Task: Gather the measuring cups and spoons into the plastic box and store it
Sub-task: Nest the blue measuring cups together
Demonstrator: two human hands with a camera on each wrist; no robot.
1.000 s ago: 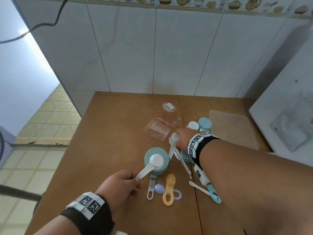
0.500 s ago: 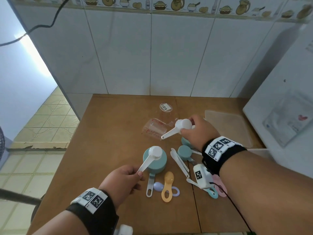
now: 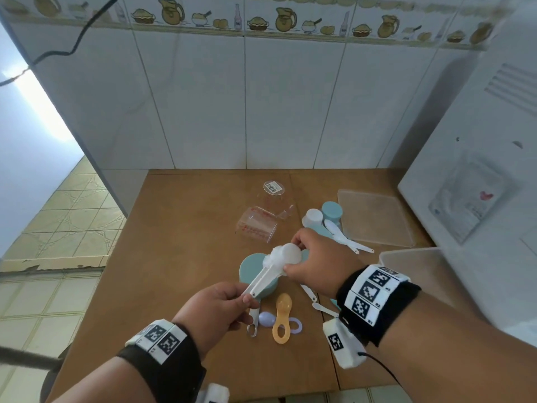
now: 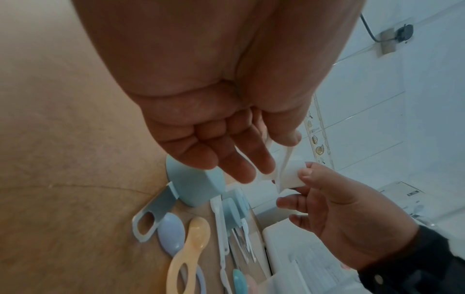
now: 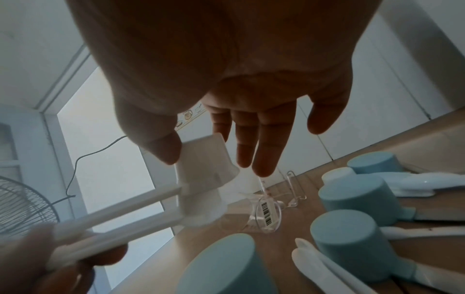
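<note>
Two white measuring scoops (image 3: 270, 269) are held together above the table (image 3: 180, 257), one nested on the other. Their long handles are pinched at the near end in the grip of the left hand (image 3: 216, 308), thumb over curled fingers. The stacked bowls are pinched by the right hand (image 3: 316, 264) between thumb and fingertips, while its other fingers are stretched out straight, as seen in the right wrist view.

Half a second earlier, one scoop was held in each hand and they were well apart; now the right one has been brought down and left onto the left one, so that both handles lie side by side.

Directly below the scoops, a large teal measuring cup (image 3: 255, 274) stands upside down on the table, its handle pointing near. Near it lie a lilac spoon (image 3: 266, 319) and an orange spoon (image 3: 283, 309) with a looped handle. To the right, thin white spoons (image 3: 308, 292) lie partly hidden under the right wrist.

Farther off, a clear measuring jug (image 3: 257, 225) lies on its side, and a smaller white cup (image 3: 313, 218) and a teal cup (image 3: 332, 212) stand inverted. The plastic box (image 3: 412, 257) is at the table's right edge, near the right forearm, with its translucent lid (image 3: 374, 218) lying flat beyond it.
</note>
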